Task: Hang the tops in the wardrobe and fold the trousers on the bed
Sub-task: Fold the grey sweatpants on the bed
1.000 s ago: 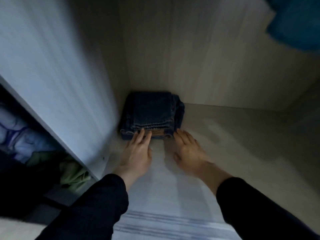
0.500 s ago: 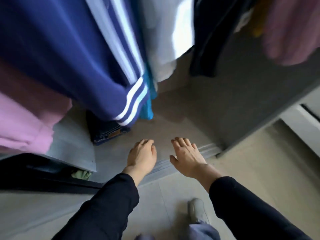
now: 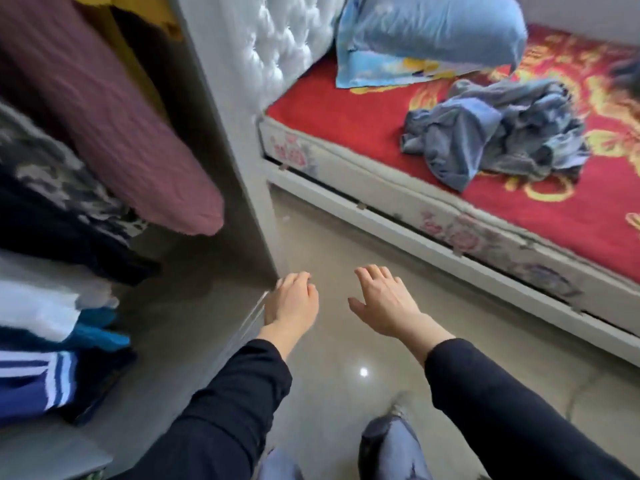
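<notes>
Your left hand and right hand hung empty, fingers apart; crumpled blue garment on bed looked light, limp, best pinched at an edge.

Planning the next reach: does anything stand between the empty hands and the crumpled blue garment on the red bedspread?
Nothing visible does. The left hand and right hand hang over glossy grey floor; the crumpled blue garment lies uncovered on the red bedspread.

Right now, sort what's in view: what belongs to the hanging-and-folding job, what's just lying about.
Job: crumpled blue garment on the bed; hanging tops in the wardrobe; left hand and right hand, both empty.
Lying about: blue pillow; white tufted headboard.
</notes>
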The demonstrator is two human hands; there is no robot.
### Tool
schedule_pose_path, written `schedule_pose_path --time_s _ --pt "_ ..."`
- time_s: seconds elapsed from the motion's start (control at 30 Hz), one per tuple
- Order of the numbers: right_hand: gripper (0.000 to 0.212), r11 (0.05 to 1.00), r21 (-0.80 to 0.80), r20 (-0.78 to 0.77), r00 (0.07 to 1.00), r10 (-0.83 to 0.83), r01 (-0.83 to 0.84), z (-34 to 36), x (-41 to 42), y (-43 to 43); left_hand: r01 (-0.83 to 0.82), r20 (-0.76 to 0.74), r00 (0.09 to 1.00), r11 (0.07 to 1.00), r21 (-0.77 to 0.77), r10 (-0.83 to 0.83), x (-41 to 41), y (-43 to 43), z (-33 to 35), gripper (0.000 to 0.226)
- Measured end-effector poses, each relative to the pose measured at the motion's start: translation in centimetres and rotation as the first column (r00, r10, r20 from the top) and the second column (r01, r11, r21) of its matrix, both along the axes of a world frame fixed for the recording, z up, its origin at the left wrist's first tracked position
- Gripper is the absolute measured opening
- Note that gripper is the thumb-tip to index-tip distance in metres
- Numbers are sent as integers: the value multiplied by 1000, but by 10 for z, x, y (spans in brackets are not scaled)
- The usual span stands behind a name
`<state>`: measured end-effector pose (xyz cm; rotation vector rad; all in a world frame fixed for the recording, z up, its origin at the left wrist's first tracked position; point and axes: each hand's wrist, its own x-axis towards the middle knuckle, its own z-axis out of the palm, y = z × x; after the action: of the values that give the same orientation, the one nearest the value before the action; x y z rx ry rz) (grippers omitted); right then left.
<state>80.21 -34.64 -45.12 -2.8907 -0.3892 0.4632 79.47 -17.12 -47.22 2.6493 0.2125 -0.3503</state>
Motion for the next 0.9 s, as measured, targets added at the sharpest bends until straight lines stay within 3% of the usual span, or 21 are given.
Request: schedule_pose_path --time_s 0.4,0.9 --pt "52 949 10 27 948 -316 316 68 119 -298 341 24 940 940 22 -342 161 -317 83 37" --pt "50 897 -10 -33 896 -442 442 15 386 -481 466 -30 885 884 43 -465 450 -502 24 36"
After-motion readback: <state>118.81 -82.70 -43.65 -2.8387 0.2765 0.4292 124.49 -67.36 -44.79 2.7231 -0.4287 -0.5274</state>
